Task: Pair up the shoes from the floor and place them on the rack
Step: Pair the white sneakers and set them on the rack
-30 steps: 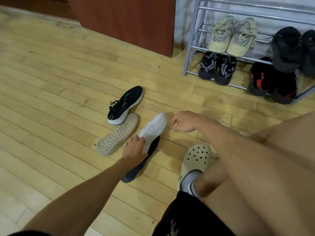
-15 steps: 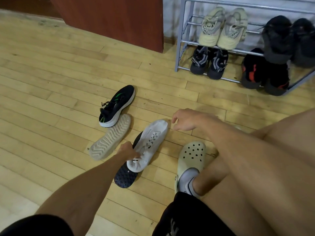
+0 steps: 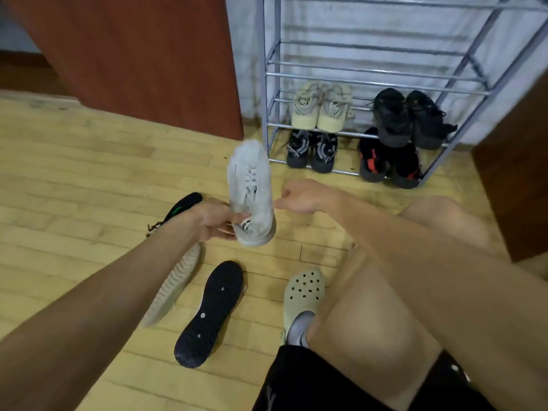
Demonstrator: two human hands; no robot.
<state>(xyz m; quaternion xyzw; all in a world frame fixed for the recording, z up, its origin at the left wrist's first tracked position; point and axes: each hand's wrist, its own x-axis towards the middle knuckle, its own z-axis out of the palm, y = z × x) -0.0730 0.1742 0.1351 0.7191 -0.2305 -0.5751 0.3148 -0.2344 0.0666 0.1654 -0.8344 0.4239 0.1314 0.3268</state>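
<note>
My left hand grips a white sneaker by its heel and holds it above the floor, toe pointing toward the metal shoe rack. My right hand hovers just right of the sneaker with loosely curled fingers, holding nothing. On the floor lie a second white sneaker, sole up, partly under my left forearm, a black shoe, sole up, and a black shoe with green marks behind my left hand.
The rack holds a beige pair and a black pair on the second shelf, a dark grey pair and a black-red pair at the bottom. My foot wears a pale clog. Brown panels stand on both sides of the rack.
My left hand has lifted the white sneaker off the black shoe and raised it toward the rack. The view has tilted up, showing more of the rack.
</note>
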